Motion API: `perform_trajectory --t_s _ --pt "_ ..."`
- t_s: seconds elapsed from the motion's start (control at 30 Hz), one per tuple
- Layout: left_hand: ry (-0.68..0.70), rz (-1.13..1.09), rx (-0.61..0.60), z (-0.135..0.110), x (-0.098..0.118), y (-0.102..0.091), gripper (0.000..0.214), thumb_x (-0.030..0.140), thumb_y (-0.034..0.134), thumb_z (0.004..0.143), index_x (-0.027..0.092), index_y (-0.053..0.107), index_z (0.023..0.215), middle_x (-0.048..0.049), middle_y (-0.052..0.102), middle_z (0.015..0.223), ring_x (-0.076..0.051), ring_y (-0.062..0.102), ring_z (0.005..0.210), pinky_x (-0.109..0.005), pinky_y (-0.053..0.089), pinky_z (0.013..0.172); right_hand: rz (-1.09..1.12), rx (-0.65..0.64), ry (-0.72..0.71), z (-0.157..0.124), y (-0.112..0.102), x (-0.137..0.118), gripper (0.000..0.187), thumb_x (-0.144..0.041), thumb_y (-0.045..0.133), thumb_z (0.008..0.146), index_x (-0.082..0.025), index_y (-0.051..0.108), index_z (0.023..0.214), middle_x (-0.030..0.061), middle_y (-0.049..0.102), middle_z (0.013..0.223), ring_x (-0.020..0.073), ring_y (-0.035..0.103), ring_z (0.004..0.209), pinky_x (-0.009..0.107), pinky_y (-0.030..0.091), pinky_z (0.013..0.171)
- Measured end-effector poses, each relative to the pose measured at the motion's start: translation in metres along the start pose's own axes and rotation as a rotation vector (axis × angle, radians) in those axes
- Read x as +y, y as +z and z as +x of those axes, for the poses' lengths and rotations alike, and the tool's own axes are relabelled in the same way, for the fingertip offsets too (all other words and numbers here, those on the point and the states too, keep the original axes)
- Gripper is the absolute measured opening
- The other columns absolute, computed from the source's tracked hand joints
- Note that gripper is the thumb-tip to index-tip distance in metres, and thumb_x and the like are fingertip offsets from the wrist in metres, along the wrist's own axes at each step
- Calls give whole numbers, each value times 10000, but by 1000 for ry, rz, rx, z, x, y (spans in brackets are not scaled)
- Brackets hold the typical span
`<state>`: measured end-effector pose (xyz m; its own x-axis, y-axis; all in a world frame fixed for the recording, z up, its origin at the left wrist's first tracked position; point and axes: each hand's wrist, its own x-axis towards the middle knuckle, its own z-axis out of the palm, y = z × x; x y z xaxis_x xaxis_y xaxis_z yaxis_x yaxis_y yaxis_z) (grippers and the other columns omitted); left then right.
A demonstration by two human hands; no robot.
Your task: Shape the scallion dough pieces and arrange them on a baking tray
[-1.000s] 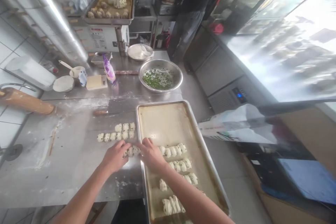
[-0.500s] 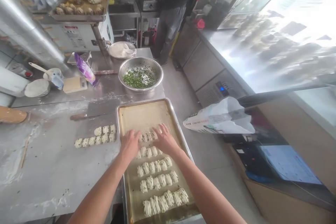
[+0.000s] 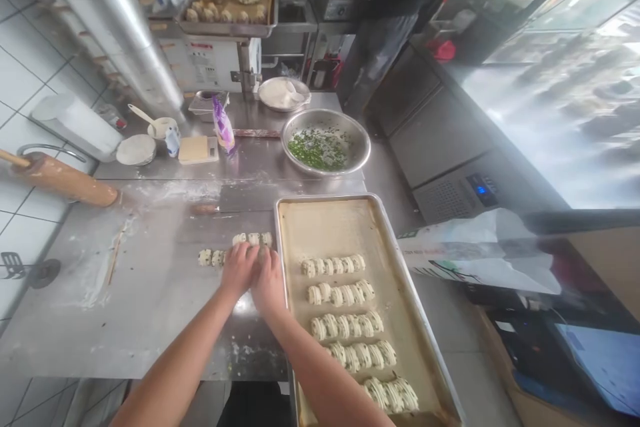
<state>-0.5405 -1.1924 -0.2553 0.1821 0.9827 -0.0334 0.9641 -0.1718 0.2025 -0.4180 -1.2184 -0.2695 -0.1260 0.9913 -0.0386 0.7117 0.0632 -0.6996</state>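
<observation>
Both my hands rest side by side on the steel table, just left of the baking tray (image 3: 385, 240). My left hand (image 3: 239, 269) and my right hand (image 3: 268, 280) are curled over a row of cut dough pieces with green flecks (image 3: 212, 257), covering its right end. A second short row of dough pieces (image 3: 253, 239) lies just beyond my fingers. On the tray lie several rows of the same dough pieces (image 3: 333, 265).
A steel bowl of chopped greens (image 3: 325, 149) stands behind the tray. A rolling pin (image 3: 63, 180) lies at the far left, a knife (image 3: 235, 203) by the tray's corner. Another person (image 3: 385, 20) stands at the back. A white bag (image 3: 470, 247) lies right of the tray.
My hands left the tray, where they had set down a row of dough, and moved left onto the row on the table.
</observation>
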Motion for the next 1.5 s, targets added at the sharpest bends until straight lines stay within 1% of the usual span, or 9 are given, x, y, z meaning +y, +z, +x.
perform_trajectory --t_s 0.13,0.3,0.5,0.63,0.87,1.0,1.13,1.33,1.5 --pt "35 -33 -12 -5 -22 6 317 244 572 995 246 624 1308 -101 659 1265 -296 553 1243 -455 432 1052 -39 50 98 10 30 -4 544 -114 400 971 -42 416 1510 279 522 1458 355 451 1451 576 423 1192" --pt "44 -65 -3 -16 -45 -4 248 244 535 1017 263 662 1230 -87 669 1245 -281 575 1190 -454 448 1023 -79 31 97 3 45 -25 519 -119 425 955 -83 474 1470 241 541 1440 315 497 1409 502 461 1171" --pt "-62 -15 11 -37 -97 -27 546 261 696 910 274 559 1439 -127 572 1375 -334 499 1332 -519 393 1115 -142 -47 33 2 34 -33 570 -128 544 899 -130 515 1469 233 507 1487 339 487 1416 478 480 1140" --pt "-123 -16 -149 -37 -131 -31 648 208 710 867 298 528 1482 -133 527 1398 -347 509 1311 -491 442 1057 -179 -92 -3 18 28 -27 597 -243 697 867 -221 565 1449 192 515 1457 363 483 1379 472 485 1111" --pt "1 -105 -258 -16 -130 -32 432 185 694 860 336 645 1262 -40 599 1214 -251 569 1174 -348 480 991 -195 -176 -70 37 27 -31 495 -206 741 838 -275 651 1320 124 592 1284 309 549 1236 391 532 1004" --pt "-6 -164 -269 -29 -105 -38 423 145 663 851 308 634 1240 -33 619 1181 -238 587 1169 -327 490 971 -190 -204 -122 25 -5 -27 418 -192 735 843 -271 679 1249 97 619 1237 283 556 1206 372 515 1037" --pt "-18 -216 -225 -27 -47 -48 445 136 649 844 321 619 1247 -29 636 1203 -243 595 1190 -339 495 978 -204 -211 -157 18 -71 -2 455 -172 727 845 -281 658 1282 88 607 1256 269 542 1210 359 516 1032" --pt "26 -217 -200 52 86 -35 411 223 683 872 316 613 1266 -50 647 1209 -260 610 1181 -357 502 963 -269 -236 -134 53 -190 92 453 -193 743 857 -295 666 1292 80 605 1231 263 547 1180 372 516 1006" --pt "45 -161 -243 119 171 13 401 260 693 889 278 618 1282 -87 642 1228 -284 597 1214 -364 514 943 -325 -291 -89 93 -228 186 454 -192 752 854 -277 698 1297 97 625 1248 262 545 1217 348 508 1002"
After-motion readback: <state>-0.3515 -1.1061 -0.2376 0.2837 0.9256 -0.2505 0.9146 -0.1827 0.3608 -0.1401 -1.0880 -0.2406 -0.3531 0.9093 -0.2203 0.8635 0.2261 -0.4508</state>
